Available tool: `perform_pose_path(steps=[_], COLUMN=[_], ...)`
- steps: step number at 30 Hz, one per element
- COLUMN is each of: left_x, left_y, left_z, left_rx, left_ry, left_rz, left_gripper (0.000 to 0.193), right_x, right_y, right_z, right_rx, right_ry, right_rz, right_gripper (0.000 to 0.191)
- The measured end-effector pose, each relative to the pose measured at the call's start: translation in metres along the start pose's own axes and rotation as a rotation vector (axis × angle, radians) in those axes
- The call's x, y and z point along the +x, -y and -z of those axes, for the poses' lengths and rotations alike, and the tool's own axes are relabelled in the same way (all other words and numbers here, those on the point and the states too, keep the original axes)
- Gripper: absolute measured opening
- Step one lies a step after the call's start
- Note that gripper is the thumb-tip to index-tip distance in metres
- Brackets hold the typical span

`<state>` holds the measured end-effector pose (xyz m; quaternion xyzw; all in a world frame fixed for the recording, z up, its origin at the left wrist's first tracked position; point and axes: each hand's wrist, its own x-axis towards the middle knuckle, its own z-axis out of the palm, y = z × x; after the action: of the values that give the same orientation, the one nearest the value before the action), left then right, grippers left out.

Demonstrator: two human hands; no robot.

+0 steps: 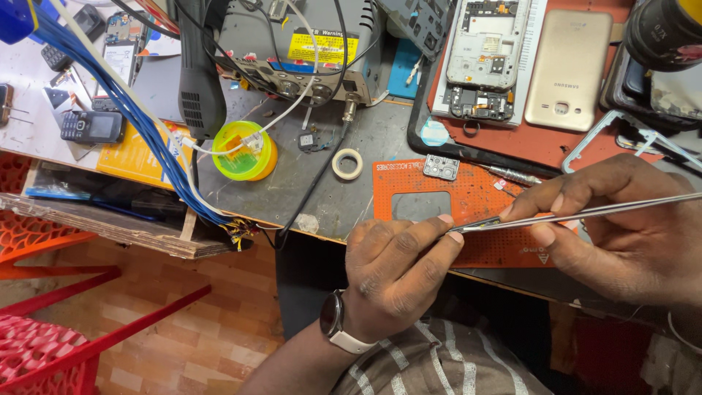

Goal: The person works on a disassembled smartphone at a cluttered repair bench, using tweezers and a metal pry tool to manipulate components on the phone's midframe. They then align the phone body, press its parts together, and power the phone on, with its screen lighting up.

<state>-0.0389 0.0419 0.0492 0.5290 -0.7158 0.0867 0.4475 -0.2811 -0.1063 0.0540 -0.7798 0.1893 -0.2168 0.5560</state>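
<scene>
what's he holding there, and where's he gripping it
The right hand holds metal tweezers around the middle of their shaft; the left hand pinches at their tip, where anything held is too small to tell.

Gold phone back cover (569, 60), opened phone (485, 51), tape roll (347, 164), yellow-green spool (245, 151), small keypad phone (91, 126), red chair (51, 344).

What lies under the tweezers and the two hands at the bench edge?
An orange work mat with a rectangular cut-out lies under the tweezers. The left hand and right hand cover its near edge.
</scene>
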Motion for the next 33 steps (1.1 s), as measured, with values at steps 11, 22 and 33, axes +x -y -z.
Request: perform_pose_path(steps=[11,22,33], left_x=[-0.002,-0.003,-0.003], left_y=[0.0,0.0,0.0], left_z=[-0.003,-0.001,-0.003], left_rx=[0.009,0.002,-0.002], left_ry=[-0.008,0.011,-0.004], left_rz=[0.009,0.005,0.011], left_gripper=[0.011,0.014,0.011], right_x=[-0.007,-0.005,-0.002], right_y=[-0.01,-0.011,0.0], right_z=[0.007,0.008,0.001], right_rx=[-0.076,-0.089,-0.004], right_ry=[0.046,0.06,0.0], right_rz=[-0.085,0.025,-0.015], right_gripper=[0.031,0.023,0.027])
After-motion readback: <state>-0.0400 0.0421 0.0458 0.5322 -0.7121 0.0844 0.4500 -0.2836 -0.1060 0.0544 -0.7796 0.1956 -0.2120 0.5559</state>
